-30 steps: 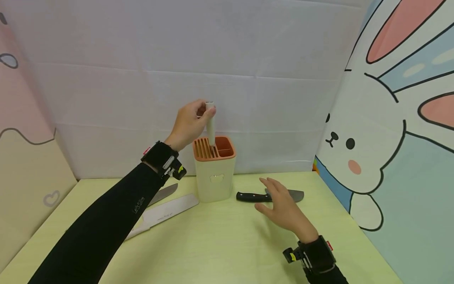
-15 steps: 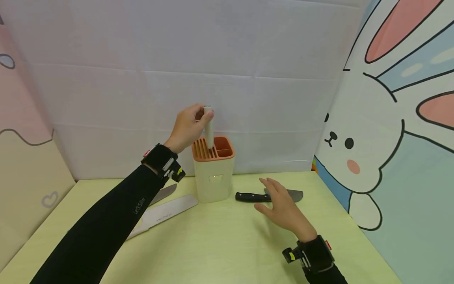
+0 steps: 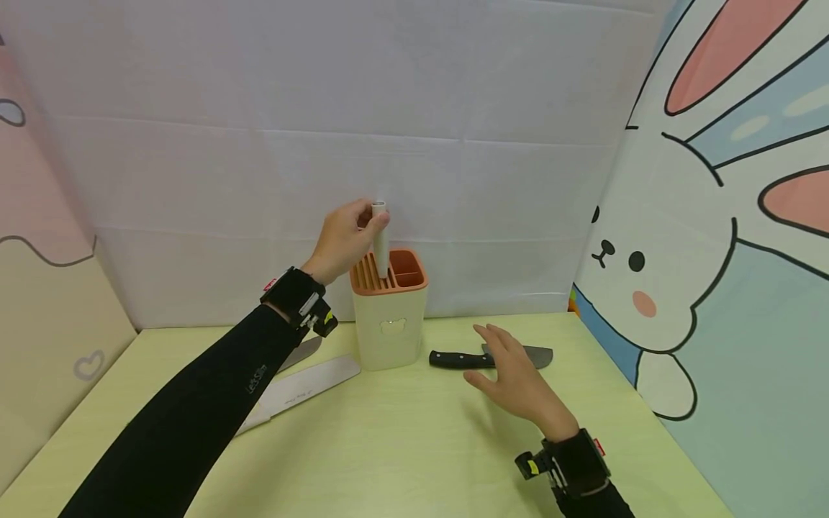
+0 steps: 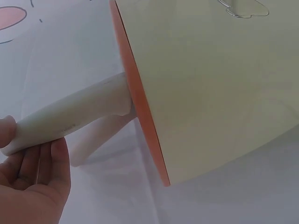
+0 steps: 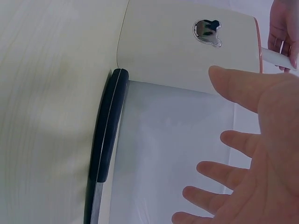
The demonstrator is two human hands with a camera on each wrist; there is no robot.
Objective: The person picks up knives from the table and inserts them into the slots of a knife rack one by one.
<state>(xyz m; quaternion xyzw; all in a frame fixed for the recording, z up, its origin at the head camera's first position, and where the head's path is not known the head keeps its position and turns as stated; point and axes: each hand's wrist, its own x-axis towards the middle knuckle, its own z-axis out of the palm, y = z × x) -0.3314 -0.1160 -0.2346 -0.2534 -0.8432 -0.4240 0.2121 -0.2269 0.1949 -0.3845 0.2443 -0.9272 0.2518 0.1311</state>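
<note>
My left hand (image 3: 345, 241) pinches the upper end of a white knife handle (image 3: 381, 248), which stands upright over the slots of the cream knife holder (image 3: 391, 331) with an orange top. In the left wrist view the handle (image 4: 74, 109) reaches down to the orange rim and its blade is hidden inside. A second pale handle (image 4: 100, 140) sticks out behind it. My right hand (image 3: 518, 378) hovers with spread fingers over a black-handled knife (image 3: 460, 360), holding nothing. That knife lies on the table to the right of the holder, its blade partly behind my hand.
Left of the holder lies a broad pale-bladed knife (image 3: 314, 383) with a white handle. Beyond it another blade (image 3: 303, 354) shows, partly covered by my left arm. A white sheet (image 3: 505, 216) hangs behind the pale yellow table (image 3: 401, 453).
My left hand has lowered the white-handled knife, so its handle now sits closer to the holder's slots. My right hand keeps its place above the black-handled knife.
</note>
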